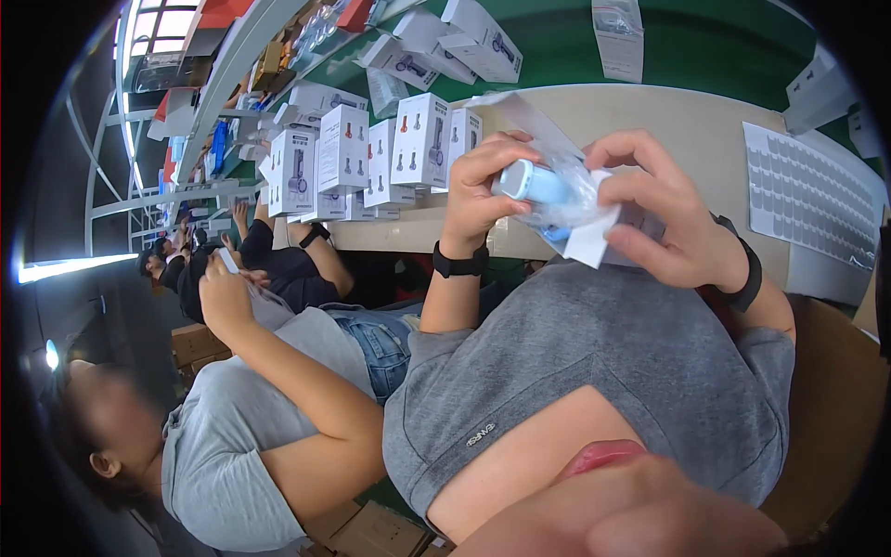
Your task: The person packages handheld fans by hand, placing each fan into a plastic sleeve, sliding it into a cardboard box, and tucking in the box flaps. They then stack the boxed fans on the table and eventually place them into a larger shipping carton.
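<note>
My left hand (483,186) is closed around a light blue cylindrical device (538,183) that sits partly inside a clear plastic bag (580,200). My right hand (664,223) pinches the other end of the bag together with a white folded sheet (594,243). Both hands are held up in front of my grey shirt, at the near edge of the beige table (687,121). Each wrist carries a black band. The lower end of the device is hidden by my fingers and the bag.
A row of upright white product boxes (371,153) stands on the table at the left, with more boxes (464,42) on the green surface behind. A white sheet of small labels (807,195) lies at the right. A co-worker's arm (278,362) is at my left, above cardboard cartons (371,534).
</note>
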### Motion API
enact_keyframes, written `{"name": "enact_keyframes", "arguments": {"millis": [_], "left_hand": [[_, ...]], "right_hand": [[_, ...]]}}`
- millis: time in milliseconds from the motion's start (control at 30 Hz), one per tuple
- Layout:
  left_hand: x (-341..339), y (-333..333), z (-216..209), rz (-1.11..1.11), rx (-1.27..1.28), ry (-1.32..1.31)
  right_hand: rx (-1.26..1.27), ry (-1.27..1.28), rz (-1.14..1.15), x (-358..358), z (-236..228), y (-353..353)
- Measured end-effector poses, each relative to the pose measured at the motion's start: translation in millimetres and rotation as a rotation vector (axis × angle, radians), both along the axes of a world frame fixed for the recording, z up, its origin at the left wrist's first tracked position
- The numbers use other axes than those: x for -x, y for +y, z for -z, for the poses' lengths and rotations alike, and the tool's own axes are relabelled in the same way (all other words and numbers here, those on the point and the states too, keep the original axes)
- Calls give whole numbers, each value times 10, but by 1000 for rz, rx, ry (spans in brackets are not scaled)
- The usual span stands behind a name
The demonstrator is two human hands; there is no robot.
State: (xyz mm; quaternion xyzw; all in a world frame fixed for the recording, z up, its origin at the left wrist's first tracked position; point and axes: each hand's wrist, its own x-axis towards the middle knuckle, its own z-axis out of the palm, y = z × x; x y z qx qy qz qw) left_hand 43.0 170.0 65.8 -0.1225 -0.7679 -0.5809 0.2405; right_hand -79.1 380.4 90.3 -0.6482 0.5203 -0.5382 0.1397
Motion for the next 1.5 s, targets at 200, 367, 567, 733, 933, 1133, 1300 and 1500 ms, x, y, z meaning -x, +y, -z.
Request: {"name": "enact_keyframes", "arguments": {"millis": [200,367,567,733,933,1133,1300,1500], "left_hand": [[100,184,-61,-333,66,-114],[39,-169,-8,-999,709,227],[-741,-1039,819,-1494,985,-362],[-697,-1190,1100,-1540,986,-648],[-783,-1237,1285,-1396,1086,-497],[-619,-876,987,-1426,658,-513],[-523,-523,830,-1022,-376,-560],[-618,-318,268,-655,-332,-448]], "right_hand": [[-84,-26,369,-13,315,-158],[-226,-468,706,891,822,-114],[308,-119,1084,2259,1509,-420],[-258,21,1192,2432,1928,-494],[-134,161,1189,1701,2038,-468],[30,371,288,341,1030,-1077],[45,709,59,-12,946,-1613],[-380,-342,-209,220,658,-1349]]}}
